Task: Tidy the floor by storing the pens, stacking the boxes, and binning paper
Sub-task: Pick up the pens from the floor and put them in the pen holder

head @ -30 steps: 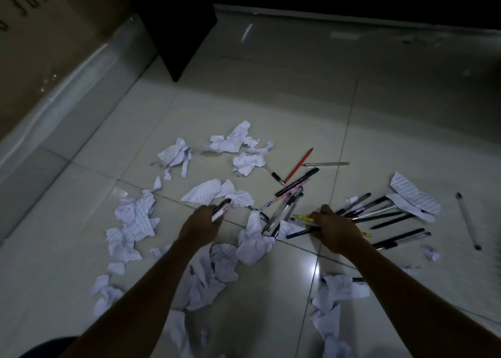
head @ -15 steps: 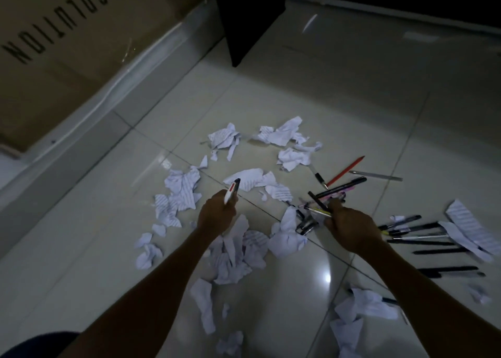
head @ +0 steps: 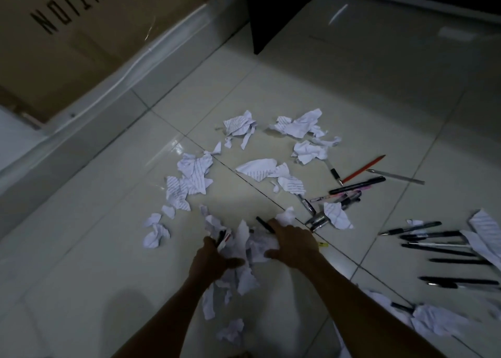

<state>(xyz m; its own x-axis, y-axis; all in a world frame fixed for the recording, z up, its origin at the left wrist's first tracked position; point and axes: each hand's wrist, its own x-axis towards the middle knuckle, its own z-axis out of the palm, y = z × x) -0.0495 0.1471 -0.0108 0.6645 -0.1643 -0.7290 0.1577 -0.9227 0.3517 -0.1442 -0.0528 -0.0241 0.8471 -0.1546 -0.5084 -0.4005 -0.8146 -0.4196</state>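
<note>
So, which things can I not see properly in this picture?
Head view only.
Whether the left hand grips one red-and-black pen or several: motion blur.
The fingers of the right hand around the thin black pen: hidden under the hand's back and the crumpled white lined paper.
The brown cardboard box's print: cut off by the top edge.

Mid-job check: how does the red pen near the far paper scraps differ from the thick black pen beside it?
The red pen is slim and bright; the black pen is thicker and dark. The red pen lies farther from the camera, the black pen nearer. Both lie flat on the floor, roughly parallel, slanting the same way.
</note>
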